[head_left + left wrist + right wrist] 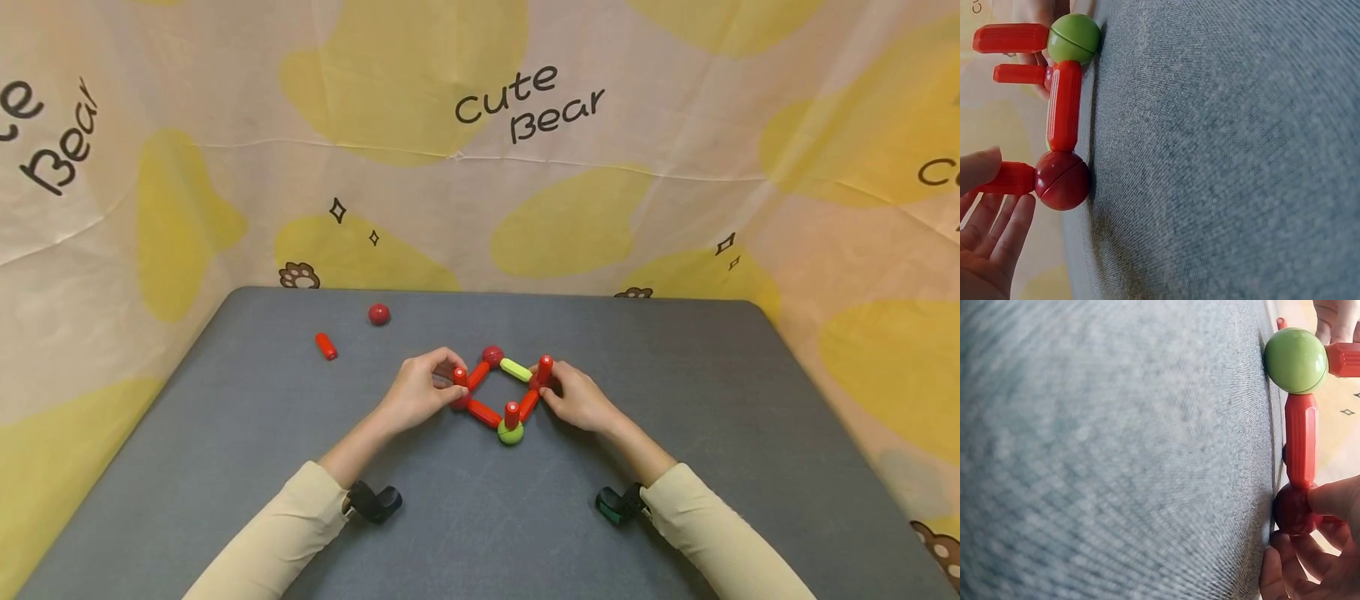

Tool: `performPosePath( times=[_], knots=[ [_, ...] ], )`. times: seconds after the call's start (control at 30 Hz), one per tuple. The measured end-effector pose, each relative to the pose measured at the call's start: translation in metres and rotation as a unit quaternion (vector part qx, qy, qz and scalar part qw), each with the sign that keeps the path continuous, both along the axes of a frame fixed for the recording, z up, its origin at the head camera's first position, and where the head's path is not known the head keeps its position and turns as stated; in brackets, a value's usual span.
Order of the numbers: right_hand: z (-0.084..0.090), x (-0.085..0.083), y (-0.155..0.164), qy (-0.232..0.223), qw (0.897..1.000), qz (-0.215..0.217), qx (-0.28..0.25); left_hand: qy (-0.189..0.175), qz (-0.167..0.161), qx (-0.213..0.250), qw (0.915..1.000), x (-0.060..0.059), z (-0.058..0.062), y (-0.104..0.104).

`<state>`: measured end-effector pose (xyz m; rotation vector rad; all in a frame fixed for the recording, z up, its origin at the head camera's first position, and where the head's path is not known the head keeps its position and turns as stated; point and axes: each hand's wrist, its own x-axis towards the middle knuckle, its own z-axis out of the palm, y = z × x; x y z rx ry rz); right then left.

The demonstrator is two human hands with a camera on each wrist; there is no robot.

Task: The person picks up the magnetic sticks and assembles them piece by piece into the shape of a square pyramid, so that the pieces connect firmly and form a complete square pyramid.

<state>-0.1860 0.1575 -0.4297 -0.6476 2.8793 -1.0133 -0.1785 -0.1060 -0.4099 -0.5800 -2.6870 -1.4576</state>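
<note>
On the table stands a four-sided frame of ball-and-rod building pieces: red rods (483, 413) and one yellow-green rod (517, 370) link the balls. My left hand (416, 390) pinches an upright red rod (1013, 179) on the left red ball (1063, 181). On the opposite corner, my right hand (583, 400) holds the right red ball (1294, 509) between thumb and fingers; another red rod (545, 369) rises from it. The near corner is a green ball (511, 432) with its own upright red rod (512, 412). A red ball (492, 357) forms the far corner, without an upright rod.
A loose red ball (379, 314) lies near the back edge of the grey table (225, 433). Closer in and further left is a loose red rod (326, 346). Behind the table hangs a printed cloth (420, 192).
</note>
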Motion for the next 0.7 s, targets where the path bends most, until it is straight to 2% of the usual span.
performPosePath(
  times=[0.13, 0.27, 0.47, 0.7],
  knots=[
    [0.0, -0.001, 0.0, -0.001, 1.0, 0.003, 0.001, -0.011, -0.003, 0.001, 0.9999, 0.0, -0.001, -0.001],
    [0.0, -0.003, 0.002, -0.005, 1.0, 0.006, -0.003, -0.018, -0.005, -0.02, 0.9996, -0.001, -0.004, -0.003],
    [0.001, -0.009, 0.002, -0.015, 1.0, 0.011, -0.025, -0.005, -0.016, -0.06, 0.998, -0.003, -0.012, -0.006],
    [0.001, -0.016, 0.0, -0.011, 1.0, -0.02, -0.012, 0.0, -0.017, -0.08, 0.9966, 0.0, -0.013, -0.005]
  ],
)
